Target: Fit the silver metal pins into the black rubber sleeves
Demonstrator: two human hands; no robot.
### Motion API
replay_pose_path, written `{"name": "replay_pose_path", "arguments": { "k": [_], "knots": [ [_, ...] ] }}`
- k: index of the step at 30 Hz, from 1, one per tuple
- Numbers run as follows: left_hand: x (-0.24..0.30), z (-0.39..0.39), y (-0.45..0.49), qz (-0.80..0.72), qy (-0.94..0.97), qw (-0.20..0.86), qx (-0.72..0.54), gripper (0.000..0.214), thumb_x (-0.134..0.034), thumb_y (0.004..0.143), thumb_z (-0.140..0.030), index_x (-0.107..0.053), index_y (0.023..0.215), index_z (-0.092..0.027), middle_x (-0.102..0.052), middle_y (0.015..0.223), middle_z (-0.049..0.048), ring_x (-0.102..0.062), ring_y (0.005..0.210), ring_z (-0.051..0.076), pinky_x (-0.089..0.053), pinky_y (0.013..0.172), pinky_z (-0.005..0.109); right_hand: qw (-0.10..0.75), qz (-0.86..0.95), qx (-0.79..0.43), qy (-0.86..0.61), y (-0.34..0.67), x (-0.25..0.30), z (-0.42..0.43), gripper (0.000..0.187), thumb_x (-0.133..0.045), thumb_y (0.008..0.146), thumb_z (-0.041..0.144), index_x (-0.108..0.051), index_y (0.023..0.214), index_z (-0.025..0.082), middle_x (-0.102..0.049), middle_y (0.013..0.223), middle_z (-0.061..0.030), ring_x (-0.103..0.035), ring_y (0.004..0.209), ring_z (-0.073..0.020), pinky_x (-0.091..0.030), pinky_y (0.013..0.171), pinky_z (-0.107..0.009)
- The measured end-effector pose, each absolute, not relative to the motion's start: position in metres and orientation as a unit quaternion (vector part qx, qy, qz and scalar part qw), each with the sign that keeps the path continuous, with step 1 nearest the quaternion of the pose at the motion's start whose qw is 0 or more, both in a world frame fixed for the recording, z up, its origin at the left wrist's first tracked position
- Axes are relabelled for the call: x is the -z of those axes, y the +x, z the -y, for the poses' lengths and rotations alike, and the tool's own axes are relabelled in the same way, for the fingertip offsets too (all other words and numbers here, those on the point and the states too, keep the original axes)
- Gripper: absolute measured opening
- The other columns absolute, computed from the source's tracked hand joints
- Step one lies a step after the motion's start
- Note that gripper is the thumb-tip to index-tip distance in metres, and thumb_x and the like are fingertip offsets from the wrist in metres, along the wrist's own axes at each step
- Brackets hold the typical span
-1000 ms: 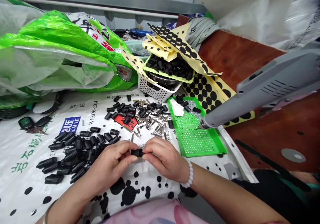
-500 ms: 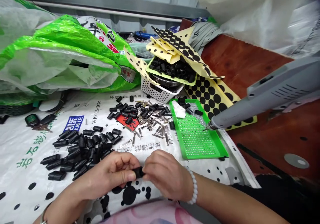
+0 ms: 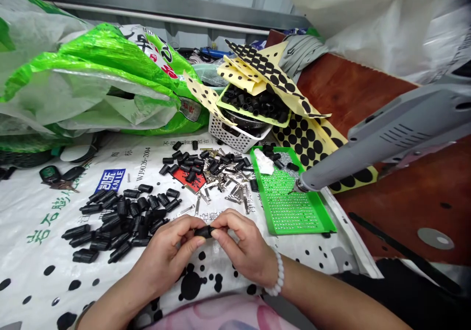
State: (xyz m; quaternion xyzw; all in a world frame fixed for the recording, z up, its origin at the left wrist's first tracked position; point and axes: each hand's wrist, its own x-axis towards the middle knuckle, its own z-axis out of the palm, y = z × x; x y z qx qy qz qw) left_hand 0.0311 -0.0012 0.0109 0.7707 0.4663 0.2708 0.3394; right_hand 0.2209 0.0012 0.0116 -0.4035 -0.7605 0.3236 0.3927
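Observation:
A small black cylindrical plastic part (image 3: 203, 232) lies level between my two hands, above the near part of the table. My left hand (image 3: 171, 244) pinches its left end between thumb and fingers. At its right end, the thumb and fingertips of my right hand (image 3: 245, 244) are closed on it. To the left of my left hand is a pile of similar black plastic parts (image 3: 121, 217). Beyond my hands lie short black sleeves (image 3: 189, 163) and loose silvery metal clips (image 3: 233, 182), partly on a red card (image 3: 186, 178).
A green perforated tray (image 3: 270, 217) holds small screws; a grey electric screwdriver (image 3: 346, 155) points over it from the right. Behind stands a white basket (image 3: 230, 138) with more black parts and yellow dot-sticker sheets (image 3: 279, 77). Green plastic bags (image 3: 91, 74) and keys (image 3: 61, 177) are left.
Both hands have moved slightly up and away from my body, and the black part is now more exposed between the fingertips. The screwdriver has shifted a little left over the tray.

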Motion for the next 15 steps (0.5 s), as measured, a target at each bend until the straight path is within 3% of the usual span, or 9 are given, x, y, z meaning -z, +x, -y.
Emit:
{"name": "replay_pose_path", "arguments": {
  "k": [5, 15],
  "knots": [
    [-0.003, 0.002, 0.031, -0.457, 0.793, 0.271, -0.298, 0.013, -0.050, 0.087, -0.023, -0.053, 0.100, -0.020, -0.064, 0.086, 0.0016, -0.059, 0.070, 0.012, -0.048, 0.065, 0.023, 0.385, 0.779, -0.292, -0.400, 0.219, -0.011, -0.002, 0.011, -0.045, 0.086, 0.016, -0.056, 0.084, 0.014, -0.056, 0.074, -0.0051, -0.054, 0.070, -0.0149, -0.044, 0.064, -0.027],
    [0.004, 0.002, 0.027, -0.446, 0.819, 0.211, -0.293, 0.016, -0.049, 0.087, -0.021, -0.052, 0.102, -0.020, -0.065, 0.092, 0.0034, -0.062, 0.084, 0.014, -0.049, 0.075, 0.024, 0.385, 0.607, -0.529, -0.452, 0.214, 0.001, -0.003, 0.011, -0.053, 0.082, 0.024, -0.057, 0.083, 0.014, -0.059, 0.071, -0.0029, -0.054, 0.063, -0.0123, -0.046, 0.060, -0.026]
  ]
}}
